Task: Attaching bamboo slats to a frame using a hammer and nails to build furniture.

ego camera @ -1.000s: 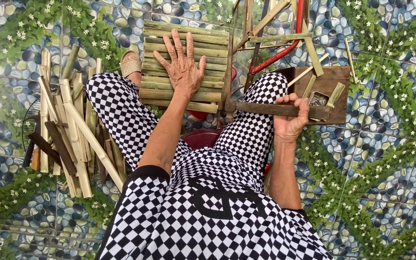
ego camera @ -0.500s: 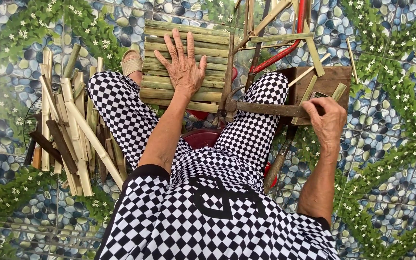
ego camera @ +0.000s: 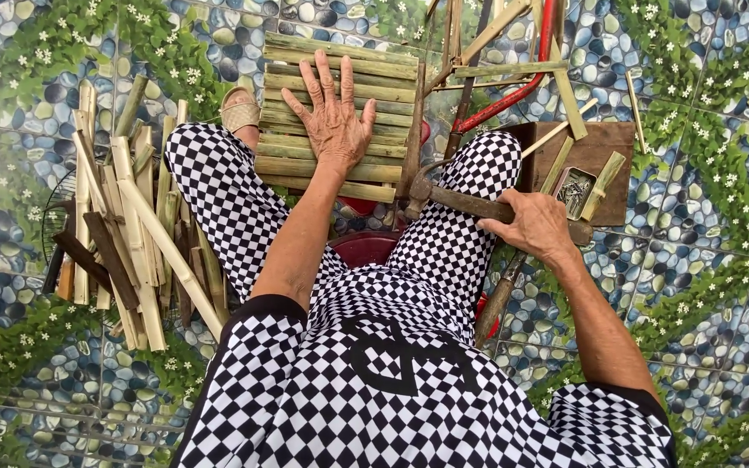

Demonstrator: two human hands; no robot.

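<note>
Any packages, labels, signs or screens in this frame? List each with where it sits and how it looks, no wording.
No labels, signs or screens show.
Small open tin: the only container, on the dark wooden board just beyond the right hand; rectangular, grey metal, holding what look like small nails.

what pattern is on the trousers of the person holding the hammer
A black-and-white checkerboard on the trousers, clearest in the head view.
</note>
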